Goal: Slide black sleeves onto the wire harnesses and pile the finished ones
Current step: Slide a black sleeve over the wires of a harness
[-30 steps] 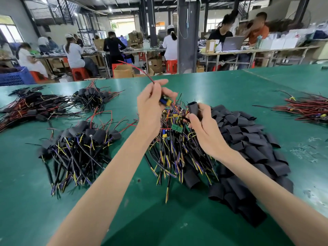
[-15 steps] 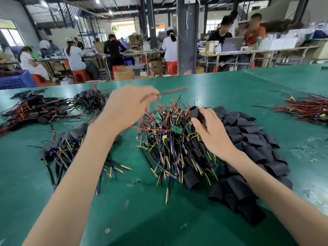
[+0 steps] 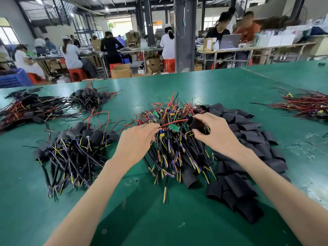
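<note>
The table is deep green. The sleeves are plain matte black. The wire harnesses mix black, yellow, blue-purple and red strands, with one bright red wire and small green circuit boards. The far right bundle is mostly red and black. The crate is blue and the stools are red-orange.

No text can be read anywhere. The orange sign at the back of the hall is too small and blurred to make out. The cardboard boxes and the green circuit boards among the wire harnesses show no legible print.
</note>
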`<act>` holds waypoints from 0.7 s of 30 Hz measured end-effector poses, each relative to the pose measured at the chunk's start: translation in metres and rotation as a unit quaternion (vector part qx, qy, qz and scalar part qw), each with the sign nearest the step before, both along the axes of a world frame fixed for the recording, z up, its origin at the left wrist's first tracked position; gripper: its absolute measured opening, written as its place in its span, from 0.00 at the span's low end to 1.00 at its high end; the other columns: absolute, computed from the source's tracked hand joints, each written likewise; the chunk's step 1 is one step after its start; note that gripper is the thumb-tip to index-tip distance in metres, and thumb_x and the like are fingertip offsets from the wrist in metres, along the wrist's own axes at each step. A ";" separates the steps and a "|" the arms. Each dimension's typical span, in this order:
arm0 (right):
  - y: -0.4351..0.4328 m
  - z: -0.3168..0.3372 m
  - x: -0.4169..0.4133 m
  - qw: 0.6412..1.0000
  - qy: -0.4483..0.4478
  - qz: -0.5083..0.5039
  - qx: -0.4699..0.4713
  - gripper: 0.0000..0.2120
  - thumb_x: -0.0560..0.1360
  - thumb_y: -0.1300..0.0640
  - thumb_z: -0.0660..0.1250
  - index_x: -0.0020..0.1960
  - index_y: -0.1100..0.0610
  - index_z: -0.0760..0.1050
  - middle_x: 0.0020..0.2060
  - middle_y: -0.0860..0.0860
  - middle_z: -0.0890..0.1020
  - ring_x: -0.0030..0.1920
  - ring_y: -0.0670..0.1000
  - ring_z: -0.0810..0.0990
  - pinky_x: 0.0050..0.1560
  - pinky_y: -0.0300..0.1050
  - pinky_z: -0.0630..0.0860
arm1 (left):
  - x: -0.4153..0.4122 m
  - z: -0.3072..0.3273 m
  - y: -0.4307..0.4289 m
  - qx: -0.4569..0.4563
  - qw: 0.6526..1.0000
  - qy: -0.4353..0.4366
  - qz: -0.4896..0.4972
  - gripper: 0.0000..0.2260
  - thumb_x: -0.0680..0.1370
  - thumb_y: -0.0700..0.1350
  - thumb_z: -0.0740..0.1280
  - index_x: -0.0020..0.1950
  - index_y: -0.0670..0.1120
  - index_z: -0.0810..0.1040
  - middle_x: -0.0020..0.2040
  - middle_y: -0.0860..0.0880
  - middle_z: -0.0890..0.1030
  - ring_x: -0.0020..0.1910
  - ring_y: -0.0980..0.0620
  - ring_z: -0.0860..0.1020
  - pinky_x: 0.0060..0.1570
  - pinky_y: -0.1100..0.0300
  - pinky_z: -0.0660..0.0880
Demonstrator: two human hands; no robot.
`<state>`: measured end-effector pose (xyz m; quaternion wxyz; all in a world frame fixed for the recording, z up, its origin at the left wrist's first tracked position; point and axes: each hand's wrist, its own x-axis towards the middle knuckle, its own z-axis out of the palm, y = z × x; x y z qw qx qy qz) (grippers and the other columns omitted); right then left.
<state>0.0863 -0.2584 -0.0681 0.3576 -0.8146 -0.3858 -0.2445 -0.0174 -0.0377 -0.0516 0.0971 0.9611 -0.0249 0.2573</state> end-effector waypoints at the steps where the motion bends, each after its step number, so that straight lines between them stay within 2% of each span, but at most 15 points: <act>1: 0.000 0.000 -0.002 1.000 0.006 0.003 -0.001 0.15 0.69 0.64 0.71 0.56 0.60 0.78 0.46 0.52 0.80 0.45 0.50 0.78 0.50 0.37 0.72 | 0.000 -0.002 0.000 -0.001 1.000 -0.001 0.005 0.12 0.82 0.48 0.58 0.60 0.51 0.77 0.43 0.54 0.82 0.47 0.47 0.80 0.46 0.50 0.75; 6: 0.002 0.001 -0.010 1.000 0.015 0.016 0.005 0.15 0.69 0.65 0.71 0.56 0.61 0.77 0.46 0.52 0.80 0.45 0.48 0.76 0.51 0.35 0.70 | 0.000 -0.007 -0.001 0.008 1.000 0.003 0.009 0.12 0.82 0.49 0.57 0.61 0.51 0.77 0.45 0.53 0.82 0.49 0.46 0.80 0.46 0.49 0.75; 10: 0.002 0.004 -0.013 1.000 0.010 0.022 0.006 0.16 0.69 0.66 0.71 0.56 0.61 0.77 0.46 0.51 0.80 0.44 0.46 0.76 0.49 0.27 0.68 | -0.001 -0.010 0.000 0.020 1.000 -0.004 0.018 0.13 0.81 0.50 0.58 0.61 0.52 0.78 0.49 0.53 0.83 0.51 0.44 0.80 0.46 0.48 0.76; 13: 0.002 0.005 -0.014 0.999 0.009 0.030 0.010 0.16 0.69 0.66 0.71 0.57 0.60 0.77 0.46 0.50 0.79 0.44 0.44 0.75 0.46 0.24 0.68 | -0.001 -0.012 0.000 0.030 0.999 -0.017 0.020 0.11 0.81 0.50 0.60 0.59 0.51 0.80 0.52 0.53 0.83 0.51 0.45 0.81 0.45 0.49 0.77; 18: 0.001 0.004 -0.013 1.000 -0.009 0.025 0.004 0.16 0.69 0.65 0.71 0.57 0.59 0.77 0.47 0.50 0.79 0.46 0.44 0.74 0.50 0.24 0.66 | -0.004 -0.012 -0.002 0.046 0.995 -0.082 0.013 0.05 0.77 0.45 0.69 0.50 0.47 0.83 0.43 0.50 0.85 0.40 0.44 0.83 0.33 0.49 0.79; 21: 0.002 0.003 -0.013 1.000 -0.016 0.016 0.004 0.16 0.69 0.64 0.71 0.56 0.59 0.77 0.47 0.51 0.79 0.46 0.47 0.76 0.51 0.27 0.66 | -0.005 -0.012 -0.003 0.035 0.997 -0.067 0.026 0.06 0.78 0.46 0.66 0.51 0.47 0.82 0.42 0.49 0.85 0.40 0.43 0.83 0.34 0.48 0.78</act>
